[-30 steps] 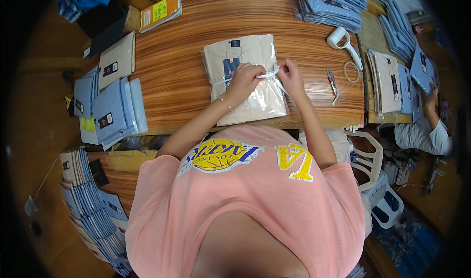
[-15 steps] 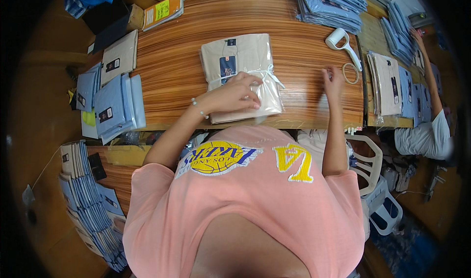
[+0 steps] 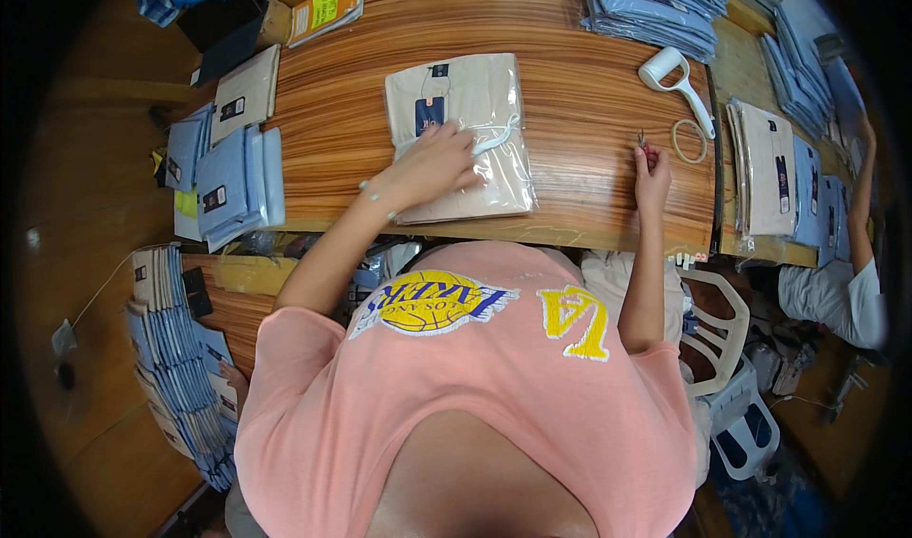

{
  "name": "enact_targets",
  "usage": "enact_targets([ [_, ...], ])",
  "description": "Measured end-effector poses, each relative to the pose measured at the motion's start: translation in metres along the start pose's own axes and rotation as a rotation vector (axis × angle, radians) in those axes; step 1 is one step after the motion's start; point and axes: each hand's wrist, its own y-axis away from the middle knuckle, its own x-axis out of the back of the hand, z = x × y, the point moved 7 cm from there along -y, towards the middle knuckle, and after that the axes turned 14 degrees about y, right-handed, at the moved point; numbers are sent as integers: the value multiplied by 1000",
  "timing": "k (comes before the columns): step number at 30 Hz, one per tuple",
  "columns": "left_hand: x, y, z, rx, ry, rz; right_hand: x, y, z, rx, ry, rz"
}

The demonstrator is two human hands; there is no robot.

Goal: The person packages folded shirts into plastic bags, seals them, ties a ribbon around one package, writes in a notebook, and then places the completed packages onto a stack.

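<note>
A clear-wrapped bundle of folded beige garments (image 3: 494, 182) lies on the table before me, with a dark tag (image 3: 429, 112) on top. My left hand (image 3: 432, 168) rests on the bundle, fingers curled at a white tie strip (image 3: 496, 139) that runs from them toward the bundle's right edge. The fingertips are partly hidden. To the right, my right hand (image 3: 653, 179) is raised over the table, apart from the bundle. Between its thumb and fingers is a small red-handled pair of snips (image 3: 646, 146), points away from me.
A white tape dispenser-like tool (image 3: 676, 77) and a tape ring (image 3: 689, 142) lie right of my right hand. Wrapped blue garments (image 3: 655, 11) are stacked behind; more packs (image 3: 233, 191) sit at left. Another person's arm (image 3: 860, 191) reaches among packs at far right.
My left fingers have curled in and moved left on the bundle, and the strip's end now points toward them. The snips now show in my right hand. The view has shifted slightly.
</note>
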Motion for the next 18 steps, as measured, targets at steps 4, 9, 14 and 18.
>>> enact_targets([
  [4, 4, 21, -19, 368, 327, -254, -15, 18, -36, -284, -558, -187],
  [9, 2, -29, 5, 243, -16, 436, -49, 49, -106, -488, -699, -496],
  [14, -11, -18, -10, 279, -19, 385, -71, 71, -129, -486, -763, -634],
  [18, -16, -15, -17, 299, 98, 390, -78, 81, -134, -503, -771, -674],
])
